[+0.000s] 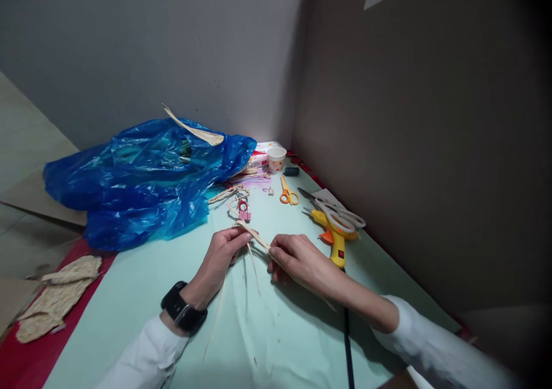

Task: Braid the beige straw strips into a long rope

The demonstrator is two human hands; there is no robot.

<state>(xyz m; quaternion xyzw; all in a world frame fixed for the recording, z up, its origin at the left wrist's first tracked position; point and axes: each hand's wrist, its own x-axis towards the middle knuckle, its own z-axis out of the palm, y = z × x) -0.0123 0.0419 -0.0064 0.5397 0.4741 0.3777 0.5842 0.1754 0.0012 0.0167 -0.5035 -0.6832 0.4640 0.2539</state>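
Between my two hands stretches a pale straw-like strip [257, 238], slanting down to the right. My left hand [224, 248] pinches it near its upper end with thumb and fingers. Farther along, my right hand [297, 260] grips the same strip between thumb and curled fingers. Thin loose strands hang below my left hand toward the table. Just beyond the strip lie a small pink piece [245, 214] and a red ring-shaped item [242, 205]. My right hand's lower fingers are partly hidden.
At the left is a large blue plastic bag [146, 188] with a dried strip [194, 129] on top. Orange scissors [288, 193], larger grey-handled scissors [338, 214] and a yellow glue gun [338, 245] with a black cord lie right. A paper cup [276, 158] stands near the wall corner.
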